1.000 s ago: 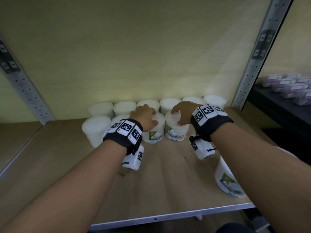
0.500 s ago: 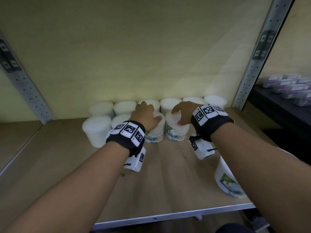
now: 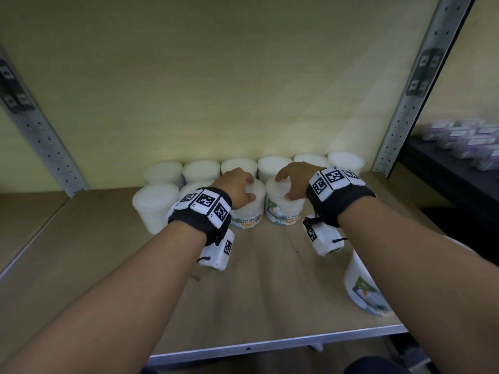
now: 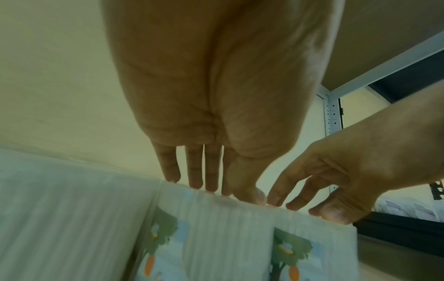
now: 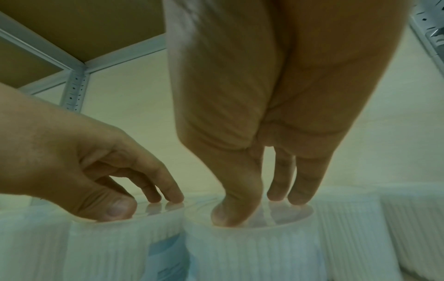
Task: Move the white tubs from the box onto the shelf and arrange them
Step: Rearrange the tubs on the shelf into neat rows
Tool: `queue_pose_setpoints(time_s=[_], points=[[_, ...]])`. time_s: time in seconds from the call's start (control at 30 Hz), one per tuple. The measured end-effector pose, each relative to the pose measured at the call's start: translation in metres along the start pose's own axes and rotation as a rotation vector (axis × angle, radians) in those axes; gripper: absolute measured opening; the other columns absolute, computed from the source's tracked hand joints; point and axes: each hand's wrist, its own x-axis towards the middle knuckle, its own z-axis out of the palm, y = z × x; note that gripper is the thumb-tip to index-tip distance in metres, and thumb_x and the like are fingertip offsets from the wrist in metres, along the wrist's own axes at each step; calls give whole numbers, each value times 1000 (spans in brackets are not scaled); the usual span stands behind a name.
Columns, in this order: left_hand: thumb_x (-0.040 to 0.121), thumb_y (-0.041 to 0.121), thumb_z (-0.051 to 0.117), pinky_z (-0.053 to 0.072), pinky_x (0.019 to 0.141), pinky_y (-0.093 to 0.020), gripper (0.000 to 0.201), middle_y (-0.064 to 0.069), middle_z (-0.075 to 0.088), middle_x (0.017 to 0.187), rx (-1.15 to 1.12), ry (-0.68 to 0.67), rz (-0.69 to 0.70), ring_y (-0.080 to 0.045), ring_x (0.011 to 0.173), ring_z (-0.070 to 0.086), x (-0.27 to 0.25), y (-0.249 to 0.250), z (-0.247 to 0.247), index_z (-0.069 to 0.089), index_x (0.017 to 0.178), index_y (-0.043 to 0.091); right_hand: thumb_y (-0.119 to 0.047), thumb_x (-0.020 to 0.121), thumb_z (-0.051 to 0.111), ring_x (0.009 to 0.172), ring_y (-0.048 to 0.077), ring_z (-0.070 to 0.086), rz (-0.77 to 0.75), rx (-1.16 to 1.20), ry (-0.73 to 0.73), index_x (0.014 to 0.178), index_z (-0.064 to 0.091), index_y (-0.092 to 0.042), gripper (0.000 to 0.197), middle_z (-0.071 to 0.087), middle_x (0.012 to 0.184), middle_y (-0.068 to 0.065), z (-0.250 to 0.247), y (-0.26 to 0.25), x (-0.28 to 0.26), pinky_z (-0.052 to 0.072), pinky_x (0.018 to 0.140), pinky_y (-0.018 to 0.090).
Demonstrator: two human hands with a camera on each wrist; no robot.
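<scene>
Head view shows left hand [image 3: 237, 188] and right hand [image 3: 293, 182], fingertips curled on two tubs [image 3: 283, 205] near the shelf's [image 3: 270, 292] back edge; wrist views confirm top-down grips, so nudging them into the second row seems next.

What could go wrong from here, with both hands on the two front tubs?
1. The right forearm passes right over the stray tub near the shelf's front edge; pulling the arm back could knock it off.
2. The left hand and right hand touch their tubs mostly by fingertips on the lids, so a hard push could tip or skew one.
3. The back row stands close behind; shoving further may jostle it.
</scene>
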Motion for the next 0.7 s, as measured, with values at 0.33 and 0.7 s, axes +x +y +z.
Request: queue_pose_setpoints(time_s=[0.33,0.7], points=[[92,30,59,37,110,-36,55,-7,39,147,19,-16,4,-26,134,41,-10,5,-1,42,142,14,-20,91,60,133,22,45,1,-50,-9,144,39,-14,57,41,148,5,0,-7,-14,36,104,26],[91,30,60,34,112,-36,57,-6,38,146,-9,-47,17,-25,136,37,-62,21,7,41,143,14,-22,89,63,126,26,51,-15,-84,-63,140,43,-10,57,47,142,8,7,-15,-68,43,100,31]])
